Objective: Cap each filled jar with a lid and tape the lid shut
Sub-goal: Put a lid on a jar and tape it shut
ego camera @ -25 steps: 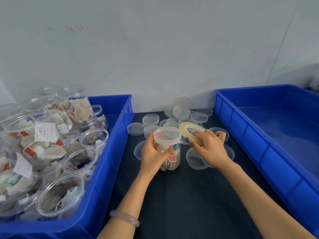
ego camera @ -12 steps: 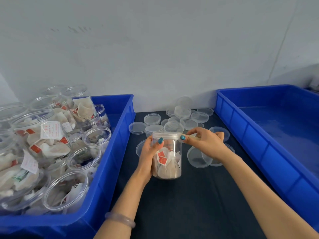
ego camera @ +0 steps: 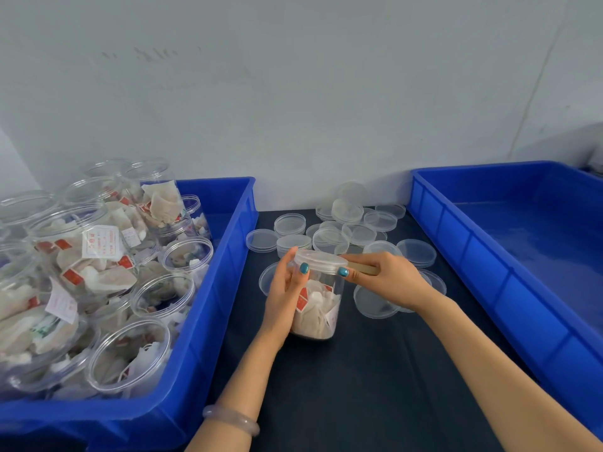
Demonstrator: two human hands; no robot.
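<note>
The capped jar (ego camera: pixel 328 290), probably light, slick thin plastic over soft sachets (ego camera: pixel 311 321), stands on the surface (ego camera: pixel 359 370) just right of the full blue bin (ego camera: pixel 228 272). The left hand (ego camera: pixel 282 298) wraps its grip round the wall below the lid (ego camera: pixel 321 259), a sound hold; the right hand (ego camera: pixel 391 282) clasps the tape roll (ego camera: pixel 363 268).

Head view, wide-angle, the only one I have: the lens sits above the near edge of the dark table (ego camera: pixel 359 386) and faces forward and down toward the grey wall (ego camera: pixel 293 93). The left hand (ego camera: pixel 284 298) and right hand (ego camera: pixel 388 282) extend up from the bottom edge at close range, holding the jar (ego camera: pixel 318 308) and tape roll (ego camera: pixel 363 269) near frame centre, between the left blue bin (ego camera: pixel 225 288) and right blue bin (ego camera: pixel 473 272).
</note>
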